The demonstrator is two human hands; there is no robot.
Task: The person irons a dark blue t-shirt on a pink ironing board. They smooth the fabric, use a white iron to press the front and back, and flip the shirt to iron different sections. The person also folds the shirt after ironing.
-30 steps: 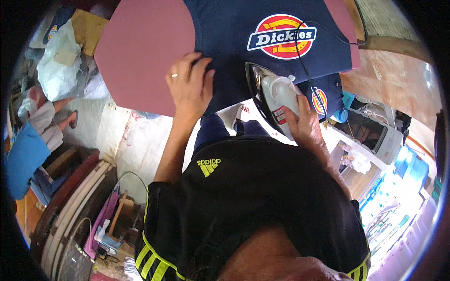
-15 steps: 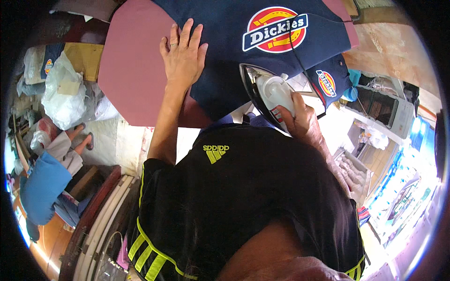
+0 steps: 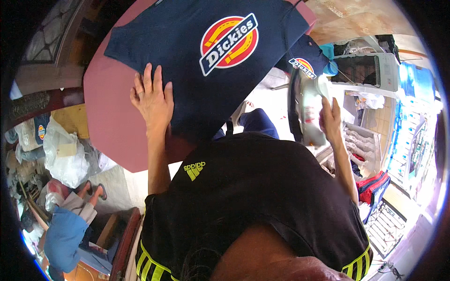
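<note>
Pink ironing board (image 3: 110,126) carries a navy T-shirt (image 3: 187,70). Left hand (image 3: 152,100) has slid lower on the shirt's edge, fingers spread flat. Right hand (image 3: 330,119), gripping the iron (image 3: 309,112), has swung off the shirt, leaving it uncovered.

round red-yellow logo (image 3: 229,43) on navy shirt (image 3: 187,61), white bags (image 3: 65,154) left

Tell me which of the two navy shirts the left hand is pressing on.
The large navy shirt spread on the pink board, under the left hand; the smaller one lies beyond.
</note>
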